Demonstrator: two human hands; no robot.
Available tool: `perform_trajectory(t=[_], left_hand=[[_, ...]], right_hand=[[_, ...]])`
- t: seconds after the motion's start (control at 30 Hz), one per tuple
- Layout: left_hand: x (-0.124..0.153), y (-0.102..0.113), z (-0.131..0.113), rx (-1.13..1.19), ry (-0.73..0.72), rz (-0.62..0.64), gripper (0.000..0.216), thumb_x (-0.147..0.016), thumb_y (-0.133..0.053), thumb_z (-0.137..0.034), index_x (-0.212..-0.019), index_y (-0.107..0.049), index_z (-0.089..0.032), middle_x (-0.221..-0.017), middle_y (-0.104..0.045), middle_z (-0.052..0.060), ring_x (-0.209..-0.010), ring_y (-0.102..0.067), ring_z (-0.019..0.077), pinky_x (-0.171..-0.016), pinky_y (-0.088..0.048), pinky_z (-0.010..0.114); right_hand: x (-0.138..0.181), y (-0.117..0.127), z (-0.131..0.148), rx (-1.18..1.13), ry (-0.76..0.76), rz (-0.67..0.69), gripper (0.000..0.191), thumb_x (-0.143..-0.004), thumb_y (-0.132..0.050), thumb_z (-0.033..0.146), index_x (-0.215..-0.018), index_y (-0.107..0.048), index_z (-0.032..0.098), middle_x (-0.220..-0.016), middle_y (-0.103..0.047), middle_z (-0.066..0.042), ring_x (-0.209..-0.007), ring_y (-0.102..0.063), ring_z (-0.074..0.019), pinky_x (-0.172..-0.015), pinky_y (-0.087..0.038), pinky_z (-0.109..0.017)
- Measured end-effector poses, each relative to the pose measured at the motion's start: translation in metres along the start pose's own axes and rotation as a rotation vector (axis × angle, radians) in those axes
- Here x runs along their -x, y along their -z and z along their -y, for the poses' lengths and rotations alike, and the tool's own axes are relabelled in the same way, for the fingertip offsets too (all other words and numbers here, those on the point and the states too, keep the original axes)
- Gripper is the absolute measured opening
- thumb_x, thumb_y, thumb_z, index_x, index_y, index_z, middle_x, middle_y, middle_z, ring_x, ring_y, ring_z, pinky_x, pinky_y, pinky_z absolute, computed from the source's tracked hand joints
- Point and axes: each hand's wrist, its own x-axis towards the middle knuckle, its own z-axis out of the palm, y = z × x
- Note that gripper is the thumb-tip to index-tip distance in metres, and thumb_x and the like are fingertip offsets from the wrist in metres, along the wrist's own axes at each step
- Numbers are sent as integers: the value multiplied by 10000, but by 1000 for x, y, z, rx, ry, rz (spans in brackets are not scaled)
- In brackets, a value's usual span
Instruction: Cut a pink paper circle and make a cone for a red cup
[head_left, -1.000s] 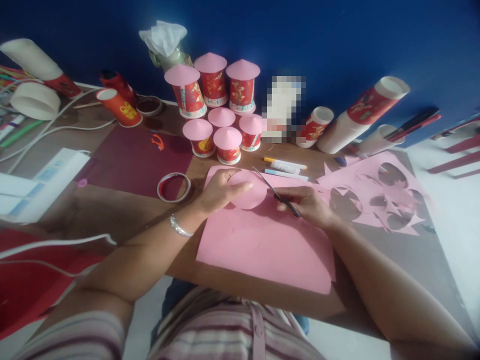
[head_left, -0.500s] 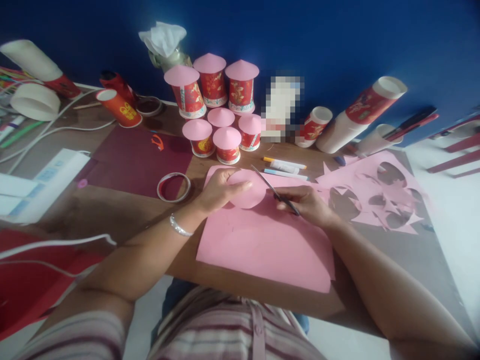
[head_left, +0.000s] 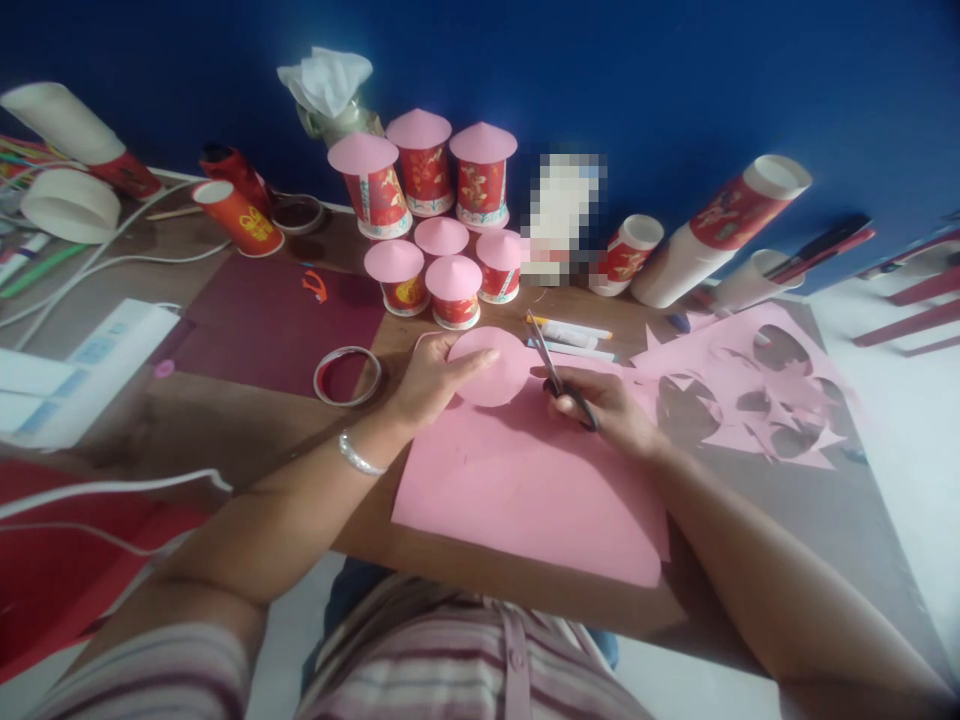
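My left hand pinches a pink paper circle by its left side, thumb on top. Dark-handled scissors are in my right hand, their blades pointing up and away, just right of the circle and apart from it. Beneath both hands lies a large pink paper sheet. Behind it stand several red paper cups topped with pink paper cones.
Pink paper offcuts with round holes lie at the right. Markers rest behind the sheet. To the left are a tape roll, dark red paper and a white-and-blue box. Stacked cups lean near the blue wall.
The scissors have swung more upright and away from the circle's edge. My left hand has shifted the circle slightly left and up.
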Motion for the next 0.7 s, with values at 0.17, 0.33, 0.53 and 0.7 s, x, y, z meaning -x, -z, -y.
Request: perform_trajectory(t=[0.17, 0.33, 0.53, 0.7], left_hand=[[1, -1, 1, -4, 1, -4, 336, -824, -841, -445, -966, -807, -142, -903, -797, 78, -808, -732, 211, -742, -597, 309], [-1, 1, 5, -67, -45, -41, 329, -800, -855, -452, -924, -800, -151, -863, -777, 54, -786, -694, 189, -723, -568, 289], [1, -5, 2, -192, -62, -33, 348, -803, -842, -483, -774, -731, -155, -717, -657, 6, -681, -558, 137, -626, -447, 258], [5, -16, 1, -266, -71, -12, 557, -799, -846, -507, -567, -451, -189, -572, -390, -46, -584, -358, 97, -549, -300, 264]], right_hand=[[0, -2, 0, 27, -1, -2, 674, -862, -756, 685, -1260, -778, 142, -728, -600, 0, -654, -504, -134, -609, -456, -282], [0, -5, 1, -59, -46, -47, 629, -828, -809, 635, -1232, -776, 154, -745, -597, 7, -632, -482, -122, -562, -420, -271], [-2, -20, 4, -215, -21, -277, 518, -749, -898, 494, -1157, -738, 218, -884, -687, -13, -717, -590, -138, -626, -484, -279], [-2, -37, 3, -261, -69, -283, 517, -673, -945, 498, -1032, -706, 213, -776, -639, 28, -693, -593, -131, -641, -509, -285]])
